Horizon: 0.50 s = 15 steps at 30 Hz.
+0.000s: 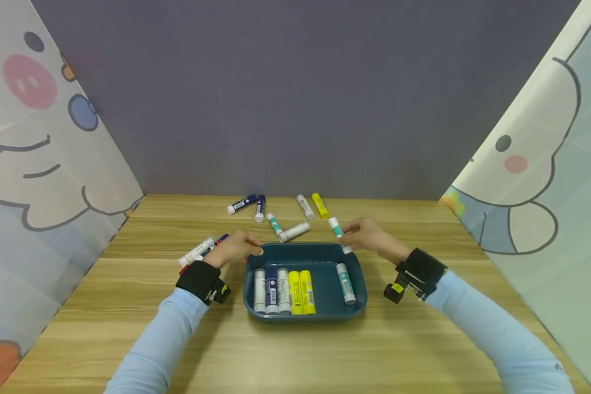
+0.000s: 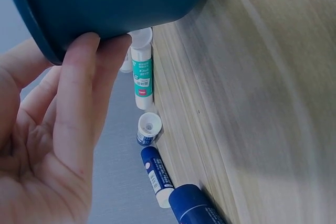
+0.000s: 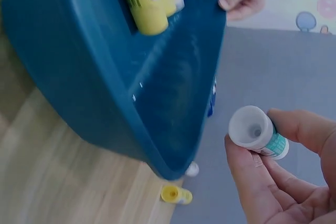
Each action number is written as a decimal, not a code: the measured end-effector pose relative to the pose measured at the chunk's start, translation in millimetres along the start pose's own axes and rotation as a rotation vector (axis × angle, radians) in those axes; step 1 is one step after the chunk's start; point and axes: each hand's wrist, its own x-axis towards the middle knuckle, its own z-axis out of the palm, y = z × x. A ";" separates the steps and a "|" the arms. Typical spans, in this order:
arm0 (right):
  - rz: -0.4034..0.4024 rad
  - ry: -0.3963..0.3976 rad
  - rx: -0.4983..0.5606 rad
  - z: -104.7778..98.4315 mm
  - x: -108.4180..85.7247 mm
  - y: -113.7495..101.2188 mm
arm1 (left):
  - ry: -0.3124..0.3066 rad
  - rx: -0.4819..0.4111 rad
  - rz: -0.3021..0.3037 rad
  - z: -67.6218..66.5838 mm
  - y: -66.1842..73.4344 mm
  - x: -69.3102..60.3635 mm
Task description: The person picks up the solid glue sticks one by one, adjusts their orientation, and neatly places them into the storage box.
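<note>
My left hand (image 1: 235, 248) grips the rim of the dark teal plastic tray (image 1: 325, 287) at its back left corner; in the right wrist view the thumb lies over the rim. Above the tray's back right corner, my right hand (image 1: 371, 238) pinches a white glue stick with a green label (image 1: 336, 227), tilted, its open-looking round end facing the right wrist camera. Inside the tray, white, blue and yellow glue sticks (image 1: 295, 293) stand side by side at the left. Another green-labelled glue stick (image 1: 346, 284) lies alone at the tray's right side.
Behind the tray lie loose glue sticks: a green-labelled one (image 1: 274, 224), white ones (image 1: 294, 232), blue ones (image 1: 260, 208) and a yellow one (image 1: 320, 205). Several more (image 1: 197, 252) lie left of my left hand. A grey panel (image 1: 295, 109) closes off the table's back.
</note>
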 end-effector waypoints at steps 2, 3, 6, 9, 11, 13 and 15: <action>0.010 -0.012 0.000 4.5 -1.9 1.3 | 0.002 -0.003 -0.002 0.1 0.0 0.3; 0.015 -0.018 -0.003 6.7 -3.0 2.0 | 0.002 -0.004 -0.002 0.2 0.1 0.5; 0.031 -0.039 -0.007 13.5 -6.7 3.4 | 0.000 -0.004 0.001 0.2 0.5 0.7; 0.041 -0.060 0.002 21.0 -10.0 4.7 | -0.002 -0.009 -0.002 0.0 0.3 0.7; 0.043 -0.078 -0.002 26.4 -12.3 5.4 | -0.003 -0.016 -0.006 0.0 -0.2 0.8; 0.048 -0.094 -0.019 31.3 -13.9 6.9 | -0.003 -0.022 -0.005 0.0 -0.8 1.1; 0.052 -0.107 -0.042 36.2 -14.6 8.2 | -0.003 -0.030 -0.008 0.2 -1.5 1.4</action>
